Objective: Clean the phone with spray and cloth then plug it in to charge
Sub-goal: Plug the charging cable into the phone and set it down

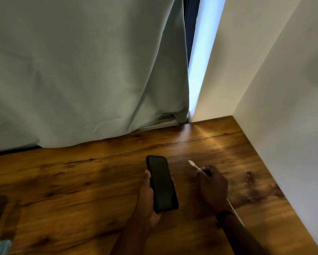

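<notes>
Over a wooden counter [99, 181], the left hand [147, 199] grips the dark phone [162, 184] while the right hand [212, 186] pinches the white charging cable [194, 165]; plugging in apparently remains.

Dark wooden table [81, 181] fills the bottom half, pale green curtain [81, 70] hangs at 11 o'clock, white wall [283, 89] at 2 o'clock.

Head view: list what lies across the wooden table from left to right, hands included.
Pale blue thing at the bottom-left corner → left hand → phone → cable plug → right hand → white wall.
</notes>
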